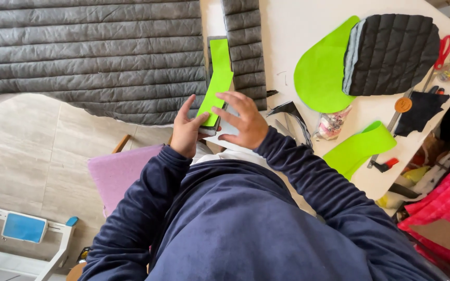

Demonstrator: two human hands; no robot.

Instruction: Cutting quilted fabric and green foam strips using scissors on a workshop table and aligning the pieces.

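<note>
1. Both hands meet at the near end of a long green strip (215, 86). I see my left hand (186, 132) pinching that end with the thumb on top, closed on the strip and on a dark piece under it.
2. My right hand (243, 120) has its fingers spread apart, and the fingertips (217, 111) press down flat on the same end. It grips nothing that I can see.
3. From my hands, the green strip runs straight away, up over the edge of the white table (287, 31). Its long side points away from my body. Both hands are at its near end, so neither is closer than the other.
4. Next to the strip lies a narrow grey padded strip (243, 47). A big grey padded sheet (89, 52) hangs over the table on the left.
5. Well off to the right I see a round green piece (319, 75), a black padded piece (391, 52) partly on top of it, a second green strip (358, 148), and scissors with red handles (445, 48).
</note>
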